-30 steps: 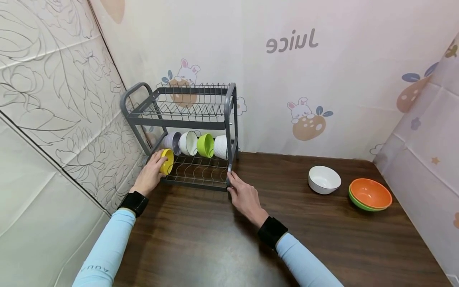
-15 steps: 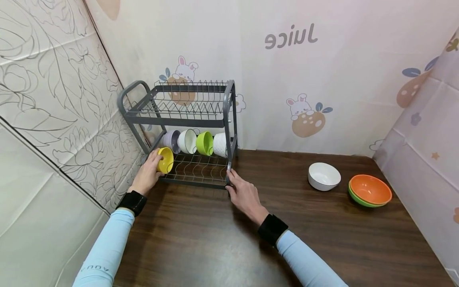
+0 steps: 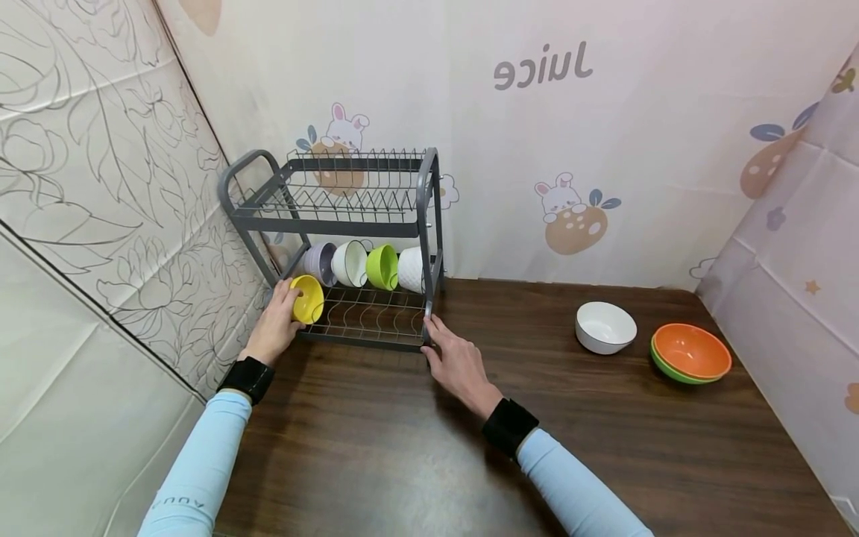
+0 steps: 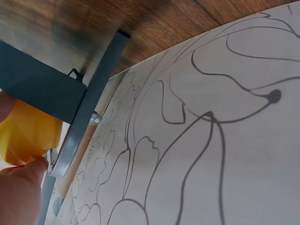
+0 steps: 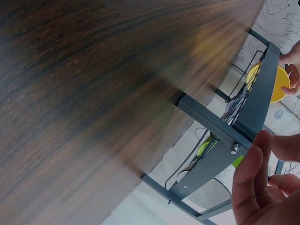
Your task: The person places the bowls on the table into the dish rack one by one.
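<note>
My left hand [image 3: 274, 322] holds a yellow bowl [image 3: 308, 300] at the front left of the dish rack's lower shelf. The bowl stands tilted on its side, its opening facing right and toward me. In the left wrist view, fingers and thumb sit on the outside of the yellow bowl [image 4: 31, 133], beside the rack's frame. My right hand [image 3: 459, 367] grips the front right post of the grey two-tier dish rack [image 3: 329, 226] low down; the right wrist view has its fingers [image 5: 247, 180] at that corner.
Behind the yellow bowl stand a purple bowl [image 3: 320, 262], a white bowl [image 3: 350, 264], a green bowl [image 3: 382, 267] and a white textured bowl [image 3: 411, 270]. On the table's right are a white bowl [image 3: 605, 328] and an orange bowl [image 3: 691, 350] nested in a green one.
The yellow bowl has turned in my left hand, so more of its inside shows. My right hand has stayed on the rack's post. The head view has shifted slightly.
</note>
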The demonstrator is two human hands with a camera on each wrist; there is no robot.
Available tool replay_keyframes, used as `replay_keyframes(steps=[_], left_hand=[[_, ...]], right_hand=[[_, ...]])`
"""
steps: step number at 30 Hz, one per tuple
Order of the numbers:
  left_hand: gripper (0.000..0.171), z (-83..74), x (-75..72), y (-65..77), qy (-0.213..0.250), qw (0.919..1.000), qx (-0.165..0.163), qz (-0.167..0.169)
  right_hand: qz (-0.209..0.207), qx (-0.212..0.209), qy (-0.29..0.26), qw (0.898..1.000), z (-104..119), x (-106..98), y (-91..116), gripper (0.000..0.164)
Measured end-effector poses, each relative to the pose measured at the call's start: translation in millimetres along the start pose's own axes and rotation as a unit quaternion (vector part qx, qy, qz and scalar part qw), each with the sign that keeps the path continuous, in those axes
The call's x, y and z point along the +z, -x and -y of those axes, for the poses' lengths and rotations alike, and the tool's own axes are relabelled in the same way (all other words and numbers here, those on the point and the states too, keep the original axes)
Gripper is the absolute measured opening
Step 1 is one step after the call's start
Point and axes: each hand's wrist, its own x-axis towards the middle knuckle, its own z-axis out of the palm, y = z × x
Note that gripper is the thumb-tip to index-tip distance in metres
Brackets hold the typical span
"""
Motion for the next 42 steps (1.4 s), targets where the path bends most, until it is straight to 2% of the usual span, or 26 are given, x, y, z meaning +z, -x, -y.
replay_keyframes(steps=[5, 9, 12, 15, 17, 21, 23, 26, 31, 35, 39, 42], left_hand=[[0.075, -6.4, 5.3, -1.7, -0.007, 0.9999, 0.014, -0.007], [0.076, -23.4, 9.6, -3.8, -0.027, 0.9983, 0.033, -0.040], [0.065, -54.0, 13.7, -7.1, -0.034, 0.9933, 0.047, -0.100], [0.039, -102.6, 22.1, -8.3, -0.006, 0.9846, 0.069, -0.161], [0.023, -138.4, 29.8, -5.7, 0.028, 0.9794, 0.093, -0.177], [0.007, -199.8, 46.2, 4.0, 0.085, 0.9761, 0.134, -0.149], [0.005, -221.0, 54.5, 8.8, 0.096, 0.9759, 0.147, -0.130], [0.007, -243.3, 65.6, 14.7, 0.098, 0.9767, 0.155, -0.112], [0.009, -265.1, 79.9, 18.6, 0.112, 0.9763, 0.160, -0.093], [0.009, -276.3, 87.4, 19.5, 0.126, 0.9755, 0.163, -0.078], [0.007, -283.7, 90.6, 17.9, 0.129, 0.9766, 0.156, -0.072], [0.005, -290.2, 92.2, 12.9, 0.130, 0.9766, 0.159, -0.065]], right_hand=[[-0.005, 0.005, -0.004, 1.000, -1.4, -1.5, 0.7, 0.056], [-0.002, 0.009, -0.009, 1.000, -3.0, -4.7, 1.4, 0.055], [-0.004, 0.014, -0.018, 1.000, -4.2, -9.4, 4.6, 0.053], [-0.016, 0.021, -0.031, 0.999, -5.3, -15.1, 10.5, 0.043], [-0.028, 0.018, -0.035, 0.999, -5.6, -18.9, 14.3, 0.031], [-0.050, 0.001, -0.025, 0.998, -4.5, -26.5, 20.1, 0.012], [-0.057, -0.005, -0.015, 0.998, -3.3, -30.4, 23.3, 0.010], [-0.062, -0.008, -0.004, 0.998, -2.1, -35.4, 30.1, 0.007], [-0.063, 0.002, 0.004, 0.998, -3.4, -44.8, 44.4, 0.008], [-0.055, 0.030, 0.003, 0.998, -15.7, -55.5, 61.2, 0.009], [-0.039, 0.087, 0.032, 0.995, -47.3, -73.7, 77.0, 0.011], [-0.047, 0.127, 0.064, 0.989, -78.4, -94.3, 81.2, 0.015]])
